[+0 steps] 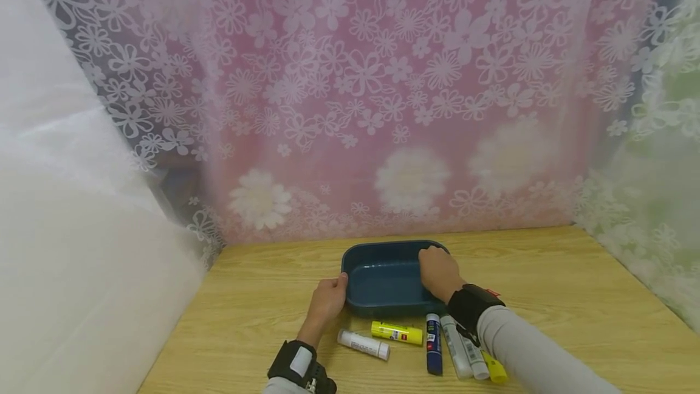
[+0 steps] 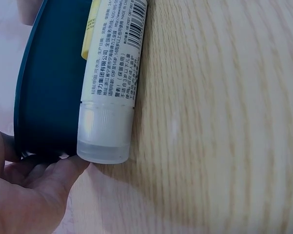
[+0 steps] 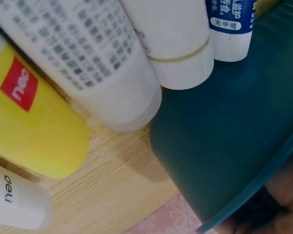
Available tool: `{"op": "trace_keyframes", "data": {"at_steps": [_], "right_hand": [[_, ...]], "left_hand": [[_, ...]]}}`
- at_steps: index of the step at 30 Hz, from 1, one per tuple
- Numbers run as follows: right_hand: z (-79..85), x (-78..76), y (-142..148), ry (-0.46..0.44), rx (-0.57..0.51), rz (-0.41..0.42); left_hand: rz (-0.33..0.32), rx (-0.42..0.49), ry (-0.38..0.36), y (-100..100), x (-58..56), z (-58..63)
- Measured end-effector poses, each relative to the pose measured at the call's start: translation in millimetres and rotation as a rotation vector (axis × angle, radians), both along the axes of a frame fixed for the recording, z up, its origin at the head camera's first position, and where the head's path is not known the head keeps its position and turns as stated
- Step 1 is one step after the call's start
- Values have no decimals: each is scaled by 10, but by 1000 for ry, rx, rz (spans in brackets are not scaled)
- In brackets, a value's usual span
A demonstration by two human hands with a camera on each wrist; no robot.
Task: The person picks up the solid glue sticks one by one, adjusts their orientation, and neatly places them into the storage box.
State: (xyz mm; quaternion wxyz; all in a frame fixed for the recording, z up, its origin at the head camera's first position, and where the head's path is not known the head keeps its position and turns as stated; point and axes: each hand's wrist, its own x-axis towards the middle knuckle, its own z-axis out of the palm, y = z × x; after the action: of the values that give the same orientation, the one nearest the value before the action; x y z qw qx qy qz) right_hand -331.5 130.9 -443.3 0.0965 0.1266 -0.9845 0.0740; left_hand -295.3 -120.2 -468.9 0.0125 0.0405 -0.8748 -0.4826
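A dark teal rectangular plastic tray (image 1: 383, 309) stands on the table with nothing inside it. My left hand (image 1: 328, 300) grips its left end, thumb at the rim and fingers against the outer wall. In the left wrist view, those fingers (image 2: 53, 178) are beside the end of a white glue stick (image 2: 105, 129). My right hand (image 1: 440, 273) holds the tray's right end, knuckles up at the rim; its fingertips are hidden in the head view. Lying just in front of the tray are a yellow glue stick (image 1: 397, 332) and a navy glue stick (image 1: 434, 345).
Several more glue sticks lie at the front right, among them a clear-white one (image 1: 456, 348) and a yellow one (image 1: 494, 369) partly under the right forearm. A wood-grain table (image 1: 262, 297) spreads around the tray. Flowered curtains (image 1: 339, 78) enclose the back and sides.
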Motion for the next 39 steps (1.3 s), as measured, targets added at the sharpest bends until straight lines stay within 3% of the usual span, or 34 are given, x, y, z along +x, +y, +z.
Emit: {"op": "trace_keyframes", "data": {"at_steps": [19, 25, 29, 34, 39], "right_hand": [[-61, -48, 41, -44, -16, -15], [64, -21, 70, -36, -69, 12], [160, -42, 126, -38, -167, 47], [238, -142, 209, -117, -308, 48], [351, -182, 289, -139, -322, 23]], "left_hand": [[7, -6, 0, 22, 13, -27], [4, -17, 9, 11, 12, -31], [0, -14, 18, 12, 10, -17], [-6, -21, 29, 8, 12, -5], [-10, -7, 15, 6, 14, 0]]}}
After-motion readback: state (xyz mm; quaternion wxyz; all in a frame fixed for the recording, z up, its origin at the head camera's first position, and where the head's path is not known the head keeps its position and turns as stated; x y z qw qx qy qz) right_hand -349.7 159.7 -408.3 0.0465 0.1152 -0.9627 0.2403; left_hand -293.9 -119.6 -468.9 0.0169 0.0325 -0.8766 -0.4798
